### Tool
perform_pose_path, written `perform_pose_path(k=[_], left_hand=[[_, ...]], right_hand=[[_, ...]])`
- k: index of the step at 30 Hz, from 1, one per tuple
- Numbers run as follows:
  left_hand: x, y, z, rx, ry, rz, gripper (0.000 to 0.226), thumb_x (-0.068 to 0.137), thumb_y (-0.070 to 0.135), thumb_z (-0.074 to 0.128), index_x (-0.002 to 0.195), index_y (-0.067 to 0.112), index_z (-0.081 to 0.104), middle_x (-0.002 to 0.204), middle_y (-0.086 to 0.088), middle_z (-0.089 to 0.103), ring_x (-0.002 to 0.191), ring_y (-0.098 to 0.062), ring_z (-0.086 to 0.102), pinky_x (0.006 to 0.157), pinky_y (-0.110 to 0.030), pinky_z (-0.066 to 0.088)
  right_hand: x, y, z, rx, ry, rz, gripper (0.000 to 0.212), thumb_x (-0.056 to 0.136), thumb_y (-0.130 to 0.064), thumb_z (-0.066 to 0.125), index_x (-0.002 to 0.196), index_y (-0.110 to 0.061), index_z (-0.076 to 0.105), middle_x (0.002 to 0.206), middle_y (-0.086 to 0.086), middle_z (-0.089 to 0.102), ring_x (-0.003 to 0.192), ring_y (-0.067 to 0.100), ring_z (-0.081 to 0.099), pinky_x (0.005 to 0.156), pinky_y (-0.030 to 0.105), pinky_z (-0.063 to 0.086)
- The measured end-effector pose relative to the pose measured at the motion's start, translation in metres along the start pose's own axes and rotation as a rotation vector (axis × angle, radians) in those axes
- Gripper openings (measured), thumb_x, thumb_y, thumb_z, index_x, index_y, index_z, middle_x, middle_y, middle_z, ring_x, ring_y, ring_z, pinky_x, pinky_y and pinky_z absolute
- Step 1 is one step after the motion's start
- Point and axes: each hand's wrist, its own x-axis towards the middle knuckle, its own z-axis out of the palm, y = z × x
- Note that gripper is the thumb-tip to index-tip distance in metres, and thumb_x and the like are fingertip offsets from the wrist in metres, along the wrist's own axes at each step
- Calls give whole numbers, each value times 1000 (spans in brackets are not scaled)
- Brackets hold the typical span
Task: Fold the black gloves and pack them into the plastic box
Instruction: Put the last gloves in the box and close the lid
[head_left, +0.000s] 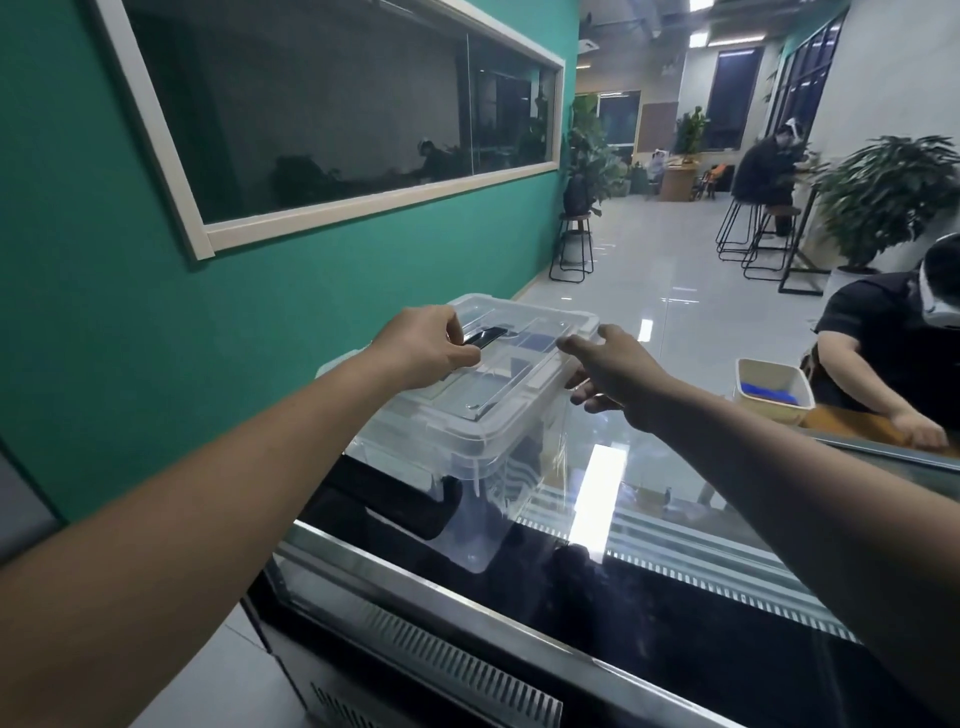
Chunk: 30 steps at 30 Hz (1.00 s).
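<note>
A clear plastic box stands on the glass top of a display counter, with its clear lid on it. My left hand lies on the lid's left part, fingers curled at the dark handle set in the lid. My right hand holds the lid's right edge, thumb on top and fingers under the rim. Dark shapes show through the box wall; I cannot tell whether they are the black gloves.
The glass counter runs from bottom left to right, with a green wall close on the left. At the right, a person sits at a wooden table beside a cream tub holding something blue. Stools and plants stand farther back.
</note>
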Motion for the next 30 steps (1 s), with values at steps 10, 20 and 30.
perform_pose_path(k=[10,20,30], left_hand=[[-5,7,5,147,-22,28,31,100,48,67,110,19,60,100,-4,68,87,-26,60,72,-39,45],[-2,-7,-21,173,-140,189,37,103,52,66,132,30,67,122,2,60,109,-22,62,91,-37,49],[-29,-81,-47,16,174,-117,36,105,48,65,135,29,68,155,-3,56,145,-28,52,117,-46,41]], right_hand=[[2,10,1,234,-21,95,69,102,-34,71,156,-8,38,93,17,67,60,20,65,55,30,57],[-29,7,17,532,-42,250,38,94,-26,82,115,-1,62,87,17,70,73,27,73,73,34,61],[-2,7,4,8,208,48,100,93,-46,77,166,-17,16,159,17,40,123,34,57,72,26,47]])
